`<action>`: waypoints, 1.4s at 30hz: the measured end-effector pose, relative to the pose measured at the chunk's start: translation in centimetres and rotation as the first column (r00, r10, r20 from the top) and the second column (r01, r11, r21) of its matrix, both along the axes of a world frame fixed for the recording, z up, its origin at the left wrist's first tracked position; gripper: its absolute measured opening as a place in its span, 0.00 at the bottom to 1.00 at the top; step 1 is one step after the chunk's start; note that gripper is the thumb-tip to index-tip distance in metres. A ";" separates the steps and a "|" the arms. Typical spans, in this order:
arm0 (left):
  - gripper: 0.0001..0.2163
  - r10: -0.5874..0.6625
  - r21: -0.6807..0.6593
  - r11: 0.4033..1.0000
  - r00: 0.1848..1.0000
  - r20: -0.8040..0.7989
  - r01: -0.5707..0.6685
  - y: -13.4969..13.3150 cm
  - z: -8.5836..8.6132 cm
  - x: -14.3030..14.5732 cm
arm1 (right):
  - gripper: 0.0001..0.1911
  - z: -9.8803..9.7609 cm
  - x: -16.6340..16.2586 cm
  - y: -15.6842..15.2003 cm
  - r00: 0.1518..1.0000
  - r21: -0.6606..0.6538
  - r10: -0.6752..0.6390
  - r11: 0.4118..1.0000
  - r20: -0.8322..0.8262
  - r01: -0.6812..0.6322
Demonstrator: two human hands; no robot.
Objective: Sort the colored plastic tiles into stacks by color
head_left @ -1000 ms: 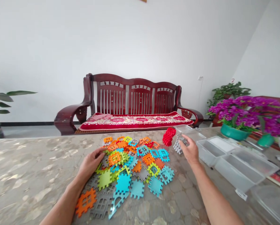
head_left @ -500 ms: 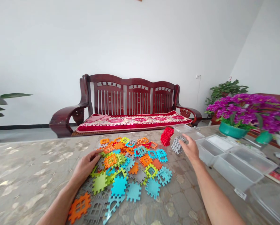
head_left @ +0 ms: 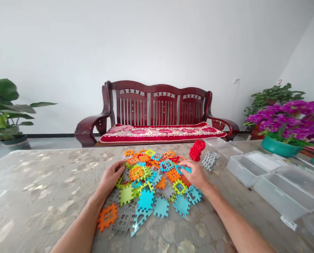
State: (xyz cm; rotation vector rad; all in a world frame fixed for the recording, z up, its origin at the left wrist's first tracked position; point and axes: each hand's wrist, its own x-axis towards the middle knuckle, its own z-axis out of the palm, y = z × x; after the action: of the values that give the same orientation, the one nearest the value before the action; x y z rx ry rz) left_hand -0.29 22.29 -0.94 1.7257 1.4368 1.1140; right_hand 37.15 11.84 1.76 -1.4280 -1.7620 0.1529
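Head view: coloured tiles (head_left: 146, 199) lie heaped between both hands (head_left: 111, 178).

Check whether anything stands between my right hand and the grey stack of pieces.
Nothing visible does: a strip of tabletop lies between your right hand, at the loose coloured pieces, and the grey stack. The red stack sits left of the grey one, off that direct path.

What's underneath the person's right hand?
Parts of a blue piece and a reddish-brown piece show at the edges of the right hand. Whatever lies directly below it is covered and can't be seen.
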 end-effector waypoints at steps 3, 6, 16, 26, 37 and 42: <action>0.25 0.012 0.002 1.000 1.000 0.015 -0.012 0.0 -0.1 0.0 | 0.10 0.5 -2.5 -1.3 0.987 -0.095 0.104 0.991 0.119 -0.093; 0.25 0.014 0.005 1.000 1.000 0.009 -0.014 -0.1 0.2 0.1 | 0.15 1.3 -4.2 -2.9 0.952 -0.197 0.166 0.974 0.257 -0.116; 0.23 -0.013 0.046 0.999 1.000 0.021 0.012 0.0 -0.5 -0.1 | 0.30 1.0 -6.1 -4.3 0.903 -0.231 0.186 0.968 0.388 -0.100; 0.21 -0.023 0.049 0.999 0.998 0.058 0.020 -0.1 -0.4 0.2 | 0.21 0.7 -6.7 -4.3 0.941 -0.023 0.152 0.988 0.302 -0.152; 0.18 -0.053 0.040 0.998 0.996 0.074 0.051 -0.4 -0.2 0.3 | 0.39 0.7 -13.3 -4.2 0.853 -0.169 0.333 0.942 0.402 -0.288; 0.18 -0.058 0.037 0.998 0.996 0.071 0.056 -0.6 -0.1 0.4 | 0.29 0.4 -13.3 -4.4 0.897 -0.115 0.260 0.965 0.358 -0.234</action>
State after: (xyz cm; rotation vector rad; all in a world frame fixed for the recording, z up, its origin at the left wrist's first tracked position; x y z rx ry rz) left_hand 0.14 21.69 -1.07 1.7226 1.3236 1.1651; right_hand 23.86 7.46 2.11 -1.3384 -2.2706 0.0805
